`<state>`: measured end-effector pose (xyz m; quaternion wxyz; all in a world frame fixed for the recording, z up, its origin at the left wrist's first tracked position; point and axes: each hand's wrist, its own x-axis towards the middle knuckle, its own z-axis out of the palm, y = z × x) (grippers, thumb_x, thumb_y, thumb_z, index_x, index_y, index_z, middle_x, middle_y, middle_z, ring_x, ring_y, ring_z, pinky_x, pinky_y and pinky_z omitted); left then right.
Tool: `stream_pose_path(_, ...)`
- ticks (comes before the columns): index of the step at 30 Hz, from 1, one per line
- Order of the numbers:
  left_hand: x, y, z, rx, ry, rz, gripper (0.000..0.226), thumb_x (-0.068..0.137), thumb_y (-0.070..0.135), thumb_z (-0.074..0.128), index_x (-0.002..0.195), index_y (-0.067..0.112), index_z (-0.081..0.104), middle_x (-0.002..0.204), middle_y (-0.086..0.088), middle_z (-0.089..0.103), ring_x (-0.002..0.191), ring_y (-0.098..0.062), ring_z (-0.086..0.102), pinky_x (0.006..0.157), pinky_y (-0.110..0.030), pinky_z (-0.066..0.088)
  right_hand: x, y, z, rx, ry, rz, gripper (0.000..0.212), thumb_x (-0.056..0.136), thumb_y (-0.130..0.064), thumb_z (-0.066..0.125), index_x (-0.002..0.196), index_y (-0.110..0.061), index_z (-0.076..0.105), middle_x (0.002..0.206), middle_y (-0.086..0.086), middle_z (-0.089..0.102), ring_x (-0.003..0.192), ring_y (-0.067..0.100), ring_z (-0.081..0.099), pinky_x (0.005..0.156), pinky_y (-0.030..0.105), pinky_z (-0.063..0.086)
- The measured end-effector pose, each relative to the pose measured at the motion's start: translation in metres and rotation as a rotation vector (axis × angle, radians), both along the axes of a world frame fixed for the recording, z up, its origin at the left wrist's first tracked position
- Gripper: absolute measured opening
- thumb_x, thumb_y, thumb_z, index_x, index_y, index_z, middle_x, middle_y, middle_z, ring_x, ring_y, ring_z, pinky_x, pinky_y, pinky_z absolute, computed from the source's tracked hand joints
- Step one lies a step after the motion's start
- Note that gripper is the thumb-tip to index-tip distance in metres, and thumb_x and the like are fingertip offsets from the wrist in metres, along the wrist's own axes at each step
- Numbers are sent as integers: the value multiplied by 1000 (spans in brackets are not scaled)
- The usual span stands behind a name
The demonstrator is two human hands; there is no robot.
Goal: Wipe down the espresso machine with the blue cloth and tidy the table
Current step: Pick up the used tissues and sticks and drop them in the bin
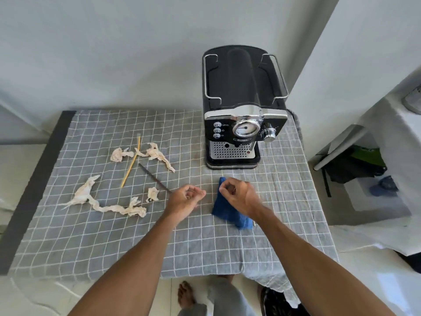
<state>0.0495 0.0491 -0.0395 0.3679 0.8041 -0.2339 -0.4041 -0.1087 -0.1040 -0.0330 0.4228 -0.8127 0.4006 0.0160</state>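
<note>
fingers [224, 187] of the right hand [239, 196] are curled down over the far end of the blue cloth [224, 213]. they look like they pinch its top edge, but i cannot tell for sure if they grip it or just hang over it. fingers of the left hand [185, 198] are loosely curled and hold nothing. that hand hangs just beside the cloth, maybe ready to help.

the cloth lies flat on the checked table cover [205, 252], in front of the espresso machine [243, 110] and a little apart from it. i think it sits there so it is easy to grab before wiping. it is a long folded strip. its long way runs from the machine side back toward the person, tilted a bit to the right.

the machine stands at the back right of the table with its dials facing the person. wiping has not started yet, i think.

on the left lie crumpled paper scraps [107, 201], a yellow stick [131, 164] and a dark stick [155, 179]. these need tidying up.
</note>
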Motion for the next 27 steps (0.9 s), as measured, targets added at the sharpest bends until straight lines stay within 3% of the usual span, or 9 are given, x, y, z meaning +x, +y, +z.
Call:
stream_pose_path(7, 59, 61, 16, -53, -219, 245, 18, 87, 45, 80, 94, 32, 70, 84, 14, 74, 67, 5, 67, 54, -10, 45, 98, 40, 13, -20, -71, 206, 7, 98, -35, 64, 97, -28, 66, 77, -13, 65, 69, 5, 60, 66, 21, 50)
stream_pose_path(9, 77, 88, 14, -44, -235, 324, 20, 86, 44, 81, 95, 30, 72, 84, 13, 74, 70, 1, 68, 60, -20, 51, 124, 60, 12, -26, -88, 233, 8, 97, -34, 66, 101, -27, 67, 88, -8, 67, 78, 10, 63, 72, 27, 53)
stream_pose_path(12, 104, 133, 7, -23, -278, 397, 22, 84, 43, 84, 94, 29, 70, 84, 11, 74, 79, -7, 72, 68, -29, 57, 157, 88, 4, 0, -43, 223, 38, 94, -44, 69, 125, -23, 62, 120, 1, 60, 103, 17, 62, 93, 37, 55)
stream_pose_path(15, 130, 169, -1, 96, -431, 245, 36, 81, 52, 83, 107, 32, 70, 103, 12, 70, 98, -11, 67, 78, -30, 53, 183, 115, -9, -51, 63, 214, 60, 91, -55, 68, 138, -21, 51, 137, 8, 47, 125, 28, 51, 107, 44, 46)
stream_pose_path(17, 141, 179, -12, 223, -506, 46, 54, 78, 62, 80, 124, 35, 67, 122, 5, 62, 116, -19, 56, 97, -38, 49, 197, 129, -21, -134, 143, 201, 67, 89, -59, 67, 139, -19, 47, 138, 12, 46, 129, 32, 46, 109, 48, 44)
stream_pose_path(19, 144, 181, -23, 321, -554, -90, 58, 79, 66, 76, 131, 42, 62, 130, 0, 52, 123, -24, 47, 104, -41, 44, 208, 140, -29, -198, 202, 177, 66, 89, -55, 68, 140, -19, 45, 137, 13, 48, 127, 34, 46, 107, 49, 45)
stream_pose_path(23, 146, 178, -35, 176, -653, -109, 25, 90, 51, 73, 103, 30, 70, 114, 1, 55, 106, -23, 54, 92, -39, 47, 209, 152, -39, -247, 189, 176, 44, 94, -35, 67, 129, -16, 49, 123, 13, 59, 111, 32, 59, 95, 43, 49)
stream_pose_path(27, 156, 181, -28, -47, -489, -1, 17, 96, 28, 68, 88, 21, 55, 80, 10, 57, 72, -8, 55, 62, -22, 43, 208, 150, -37, -176, 125, 114, 18, 100, -23, 55, 116, -15, 54, 112, 11, 60, 91, 23, 60, 82, 40, 54)
